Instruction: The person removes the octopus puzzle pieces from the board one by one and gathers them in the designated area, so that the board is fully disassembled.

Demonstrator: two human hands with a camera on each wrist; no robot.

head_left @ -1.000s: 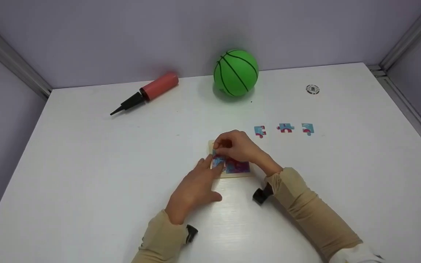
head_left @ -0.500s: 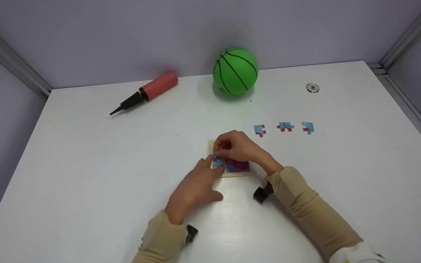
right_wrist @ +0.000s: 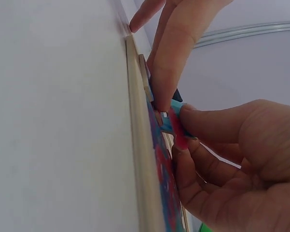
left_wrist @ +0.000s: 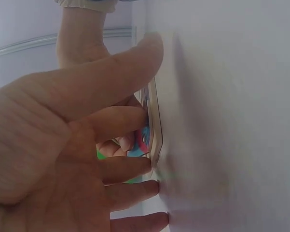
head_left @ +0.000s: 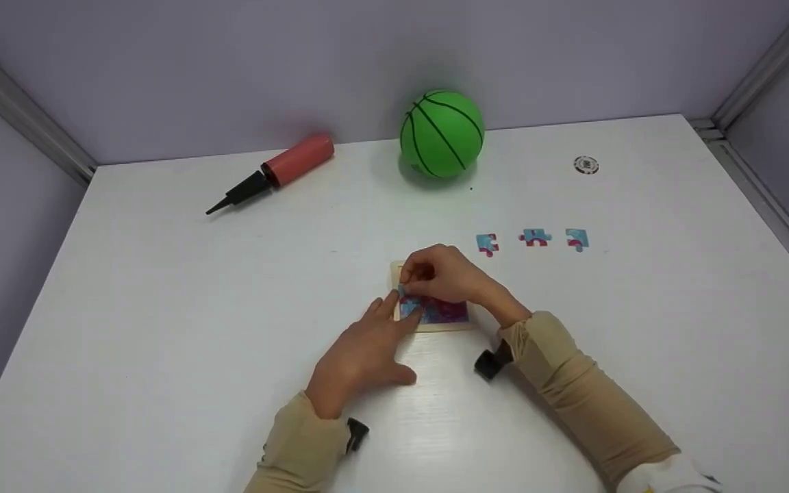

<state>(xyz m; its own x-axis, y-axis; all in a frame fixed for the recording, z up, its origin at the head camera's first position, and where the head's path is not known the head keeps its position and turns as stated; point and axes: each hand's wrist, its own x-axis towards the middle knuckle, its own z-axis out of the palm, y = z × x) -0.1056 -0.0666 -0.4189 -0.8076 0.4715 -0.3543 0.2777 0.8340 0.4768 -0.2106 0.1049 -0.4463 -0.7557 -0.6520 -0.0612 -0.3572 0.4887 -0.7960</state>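
A small jigsaw puzzle in a wooden tray point(head_left: 444, 329) lies at the middle of the white table, with blue pieces at its left and purple ones at its right. My right hand point(head_left: 448, 275) covers its upper part and pinches a blue and pink puzzle piece point(right_wrist: 177, 128) between thumb and fingers, tilted over the tray's left side. My left hand point(head_left: 366, 350) reaches in from the lower left with fingers extended. One fingertip rests on the lower left pieces, others at the tray's edge and on the table. The thumb points away to the side.
Three loose puzzle pieces lie in a row beyond the tray: a left one point(head_left: 487, 244), a middle one point(head_left: 535, 237) and a right one point(head_left: 577, 239). Farther back are a green ball point(head_left: 442, 135), a red and black hand pump point(head_left: 292, 164) and a round chip point(head_left: 586, 165).
My left hand has shifted slightly, and the light gap beside the lower left blue piece looks narrower. The right hand stays in nearly the same place.
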